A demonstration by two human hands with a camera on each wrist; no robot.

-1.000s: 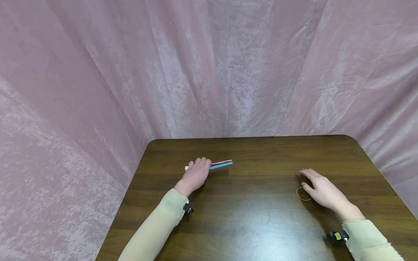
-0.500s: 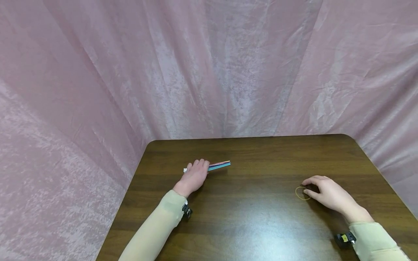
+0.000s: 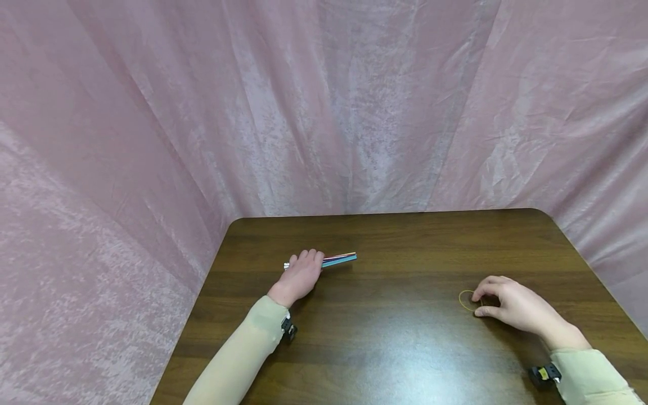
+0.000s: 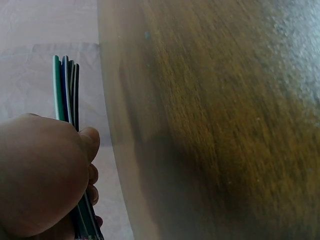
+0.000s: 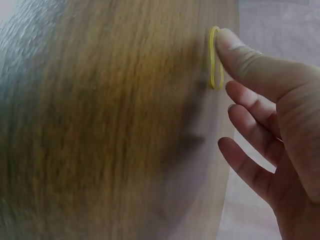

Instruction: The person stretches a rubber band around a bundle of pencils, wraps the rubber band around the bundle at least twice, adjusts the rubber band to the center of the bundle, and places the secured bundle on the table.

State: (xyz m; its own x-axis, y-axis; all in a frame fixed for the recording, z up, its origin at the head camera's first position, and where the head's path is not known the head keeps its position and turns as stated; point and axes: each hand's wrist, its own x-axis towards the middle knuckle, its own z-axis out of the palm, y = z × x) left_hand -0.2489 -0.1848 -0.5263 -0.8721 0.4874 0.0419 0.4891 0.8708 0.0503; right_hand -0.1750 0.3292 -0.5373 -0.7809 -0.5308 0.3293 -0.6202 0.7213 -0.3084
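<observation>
In the head view my left hand (image 3: 298,277) grips a bundle of thin coloured sticks (image 3: 340,260) above the table's left half. The left wrist view shows green, dark blue and blackish sticks (image 4: 60,95) in its curled fingers, their lower part partly hidden by the hand. A thin yellow rubber band (image 3: 460,301) lies on the table at the right, forming a loop. Over its right edge is my right hand (image 3: 521,306), thumb and forefinger bent with a gap between them. In the right wrist view the thumb tip is right at the rubber band (image 5: 212,60).
The brown wooden table (image 3: 395,315) has rounded far corners. Behind it hangs a pink velvet curtain (image 3: 354,112), close to the far edge. Each wrist carries a small black camera, such as the right one (image 3: 544,374).
My right hand has drawn back slightly toward the body, its fingers bending from nearly straight toward the thumb beside the rubber band. The left hand keeps holding the sticks, almost unmoved.
</observation>
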